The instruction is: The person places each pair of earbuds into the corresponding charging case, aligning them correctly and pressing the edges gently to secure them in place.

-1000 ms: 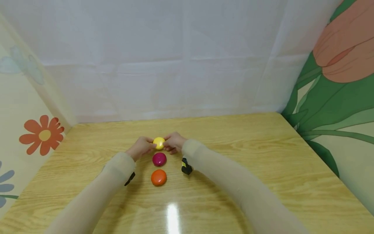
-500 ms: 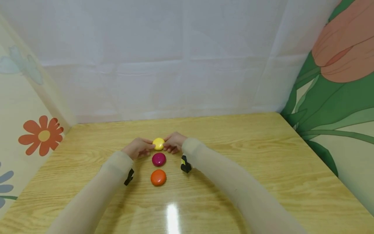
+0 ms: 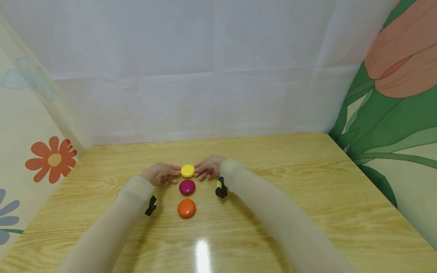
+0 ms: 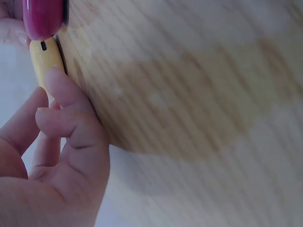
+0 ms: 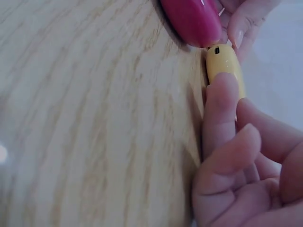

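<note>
A glossy yellow disc [image 3: 187, 171] with domed faces lies on the table at the far end of a short row. My left hand [image 3: 160, 174] touches its left side with extended fingertips; my right hand [image 3: 209, 167] does the same from the right. In the left wrist view, the disc's edge [image 4: 43, 59] shows a small dark slot and meets the magenta disc [image 4: 43, 18]. The right wrist view shows a fingertip [image 5: 224, 87] against the yellow edge. Nearer me are the magenta disc [image 3: 187, 187] and an orange disc [image 3: 186, 208], with a gap between them.
The wood-grain table [image 3: 290, 182] extends to both sides. A white cloth [image 3: 218, 76] hangs along its back edge. Flower-printed panels [image 3: 403, 125] stand at the left and right. Black wrist devices [image 3: 221, 188] hang under both sleeves.
The yellow disc has come slightly toward me, closer to the magenta disc. Both hands' grip on it has loosened, the fingers now extended at its sides. The other two discs keep their places.
</note>
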Action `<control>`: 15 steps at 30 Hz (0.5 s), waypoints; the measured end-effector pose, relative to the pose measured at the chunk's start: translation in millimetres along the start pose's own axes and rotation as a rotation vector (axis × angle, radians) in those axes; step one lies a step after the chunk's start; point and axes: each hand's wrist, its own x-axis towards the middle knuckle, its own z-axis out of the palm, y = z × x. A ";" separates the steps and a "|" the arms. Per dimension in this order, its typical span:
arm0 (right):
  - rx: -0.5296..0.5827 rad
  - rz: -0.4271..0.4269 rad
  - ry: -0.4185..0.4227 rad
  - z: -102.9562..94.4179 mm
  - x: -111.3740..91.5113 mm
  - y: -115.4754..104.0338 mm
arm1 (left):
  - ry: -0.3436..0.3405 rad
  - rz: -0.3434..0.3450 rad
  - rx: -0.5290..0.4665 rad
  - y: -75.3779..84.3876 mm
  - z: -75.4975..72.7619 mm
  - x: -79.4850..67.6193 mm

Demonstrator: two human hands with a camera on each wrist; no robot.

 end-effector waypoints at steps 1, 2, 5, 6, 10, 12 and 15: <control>0.006 -0.002 -0.006 -1.1 -0.1 0.2 | -0.005 -0.002 -0.008 -0.3 -0.5 -0.5; 0.017 0.000 -0.011 -2.1 -0.2 0.4 | -0.010 -0.004 -0.018 -0.8 -1.1 -0.9; 0.051 -0.004 -0.023 -4.8 -2.3 1.7 | -0.036 -0.004 -0.060 -3.6 -4.5 -1.4; 0.065 -0.004 -0.024 -5.7 -3.5 1.9 | -0.046 -0.002 -0.073 -4.7 -6.0 -1.9; 0.112 -0.022 -0.017 -10.4 -10.4 5.5 | -0.060 0.023 -0.116 -9.1 -9.8 -5.9; 0.132 -0.034 -0.017 -12.9 -14.2 7.8 | -0.044 0.036 -0.137 -10.3 -9.6 -9.7; 0.147 -0.055 -0.019 -17.0 -20.0 11.7 | -0.007 0.067 -0.162 -11.4 -7.0 -17.4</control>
